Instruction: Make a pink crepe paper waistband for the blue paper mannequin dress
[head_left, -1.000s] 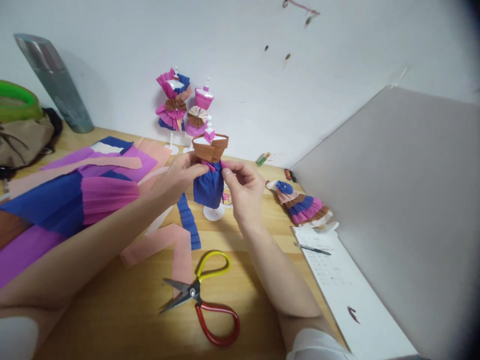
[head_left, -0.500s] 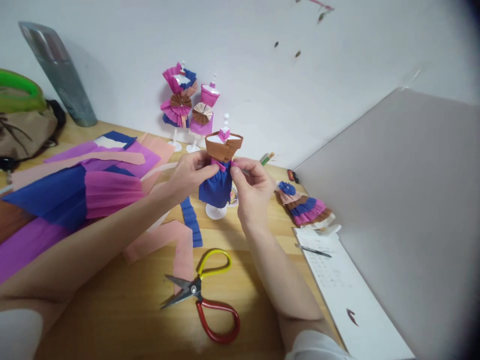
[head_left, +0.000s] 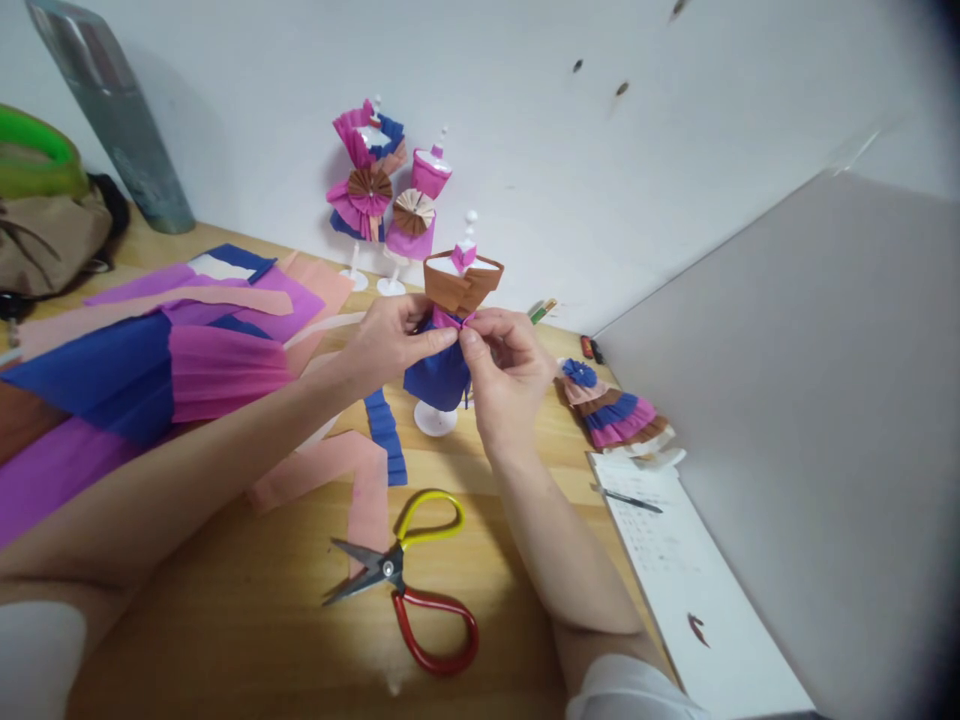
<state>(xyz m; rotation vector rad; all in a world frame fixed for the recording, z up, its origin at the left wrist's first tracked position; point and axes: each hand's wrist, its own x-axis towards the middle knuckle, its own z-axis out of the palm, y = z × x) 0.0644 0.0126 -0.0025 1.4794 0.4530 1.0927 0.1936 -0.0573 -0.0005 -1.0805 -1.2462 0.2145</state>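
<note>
In the head view, a small white dress form (head_left: 470,232) stands on a round white base (head_left: 436,420). It wears a brown bodice (head_left: 460,290), a blue crepe-paper skirt (head_left: 433,378) and a pink collar. Around its waist runs a pink paper strip (head_left: 448,318). My left hand (head_left: 401,335) pinches that strip at the front from the left. From the right, my right hand (head_left: 501,362) pinches the strip's other end, and the thumbs nearly meet at the waist. Fingers hide part of the strip and the skirt's right side.
Open scissors (head_left: 390,570) with yellow and red handles lie in front. Coloured crepe paper (head_left: 225,375) covers the left side, near a grey bottle (head_left: 124,120). Two dressed forms (head_left: 369,190) stand by the wall. A layered paper dress (head_left: 615,410) and white paper (head_left: 697,580) lie right.
The two pink strip ends, apart before at the waist front, are now drawn together. My thumbs have come closer. The view has shifted slightly.
</note>
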